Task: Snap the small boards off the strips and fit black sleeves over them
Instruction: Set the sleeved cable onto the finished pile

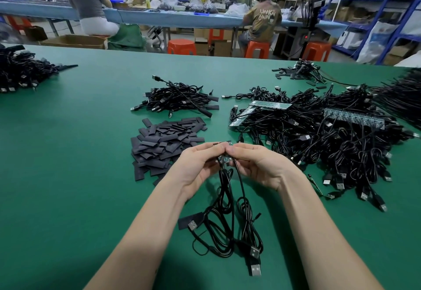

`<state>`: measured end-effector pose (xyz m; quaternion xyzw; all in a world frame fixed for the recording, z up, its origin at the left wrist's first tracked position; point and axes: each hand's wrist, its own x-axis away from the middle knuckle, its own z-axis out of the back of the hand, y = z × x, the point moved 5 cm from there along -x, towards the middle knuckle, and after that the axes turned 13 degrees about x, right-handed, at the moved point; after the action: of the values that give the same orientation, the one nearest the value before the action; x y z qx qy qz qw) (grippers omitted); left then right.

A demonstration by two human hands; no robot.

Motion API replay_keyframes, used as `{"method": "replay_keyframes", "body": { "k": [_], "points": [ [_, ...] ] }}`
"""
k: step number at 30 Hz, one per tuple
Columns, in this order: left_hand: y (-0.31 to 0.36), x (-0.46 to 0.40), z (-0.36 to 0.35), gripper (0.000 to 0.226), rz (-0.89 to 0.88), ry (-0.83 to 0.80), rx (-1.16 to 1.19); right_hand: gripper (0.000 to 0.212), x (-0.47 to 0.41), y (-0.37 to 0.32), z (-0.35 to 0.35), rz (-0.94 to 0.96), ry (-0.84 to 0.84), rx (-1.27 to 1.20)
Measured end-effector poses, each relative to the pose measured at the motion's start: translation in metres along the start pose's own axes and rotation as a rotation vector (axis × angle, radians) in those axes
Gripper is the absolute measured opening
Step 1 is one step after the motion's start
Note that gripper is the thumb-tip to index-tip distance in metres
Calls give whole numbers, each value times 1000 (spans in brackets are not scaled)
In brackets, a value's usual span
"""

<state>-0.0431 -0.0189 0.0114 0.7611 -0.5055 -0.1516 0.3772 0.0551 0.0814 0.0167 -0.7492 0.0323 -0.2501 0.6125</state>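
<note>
My left hand [200,164] and my right hand [255,164] meet above the green table [79,175], both pinching a short piece of board strip [224,158] between thumbs and fingers. Black USB cables [227,221] hang from the boards down to the table in front of me. One black sleeve [185,221] lies by a USB plug under the cables. A heap of flat black sleeves [164,144] lies just left of my hands. Longer board strips [271,105] [353,116] rest on a big tangle of cables to the right.
A smaller bundle of sleeved cables [180,98] lies behind the sleeve heap. More cable piles sit at far left [20,71] and far right [307,71]. Beyond the table edge people sit at a blue bench among orange stools [182,47] and shelving.
</note>
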Motion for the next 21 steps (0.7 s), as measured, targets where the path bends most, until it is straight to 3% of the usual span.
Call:
{"method": "replay_keyframes", "body": {
  "k": [4, 10, 14, 16, 18, 21],
  "points": [
    [1, 1, -4, 13, 16, -29, -11, 14, -1, 2, 4, 1, 12, -33],
    [-1, 1, -6, 19, 47, -74, -30, 12, -1, 12, -3, 26, -21, -282],
    [-2, 1, -7, 31, 53, -62, 9, 10, -3, 12, -5, 40, -38, -307],
    [-3, 2, -9, 32, 73, -76, 80, 32, -4, 12, -8, 47, -89, -361],
    [-3, 3, -11, 18, 85, -102, 136, 53, -4, 12, -11, 61, -116, -403],
    [1, 6, -11, 8, 52, -156, 80, 51, 3, 4, -12, 143, -147, -415]
  ]
}}
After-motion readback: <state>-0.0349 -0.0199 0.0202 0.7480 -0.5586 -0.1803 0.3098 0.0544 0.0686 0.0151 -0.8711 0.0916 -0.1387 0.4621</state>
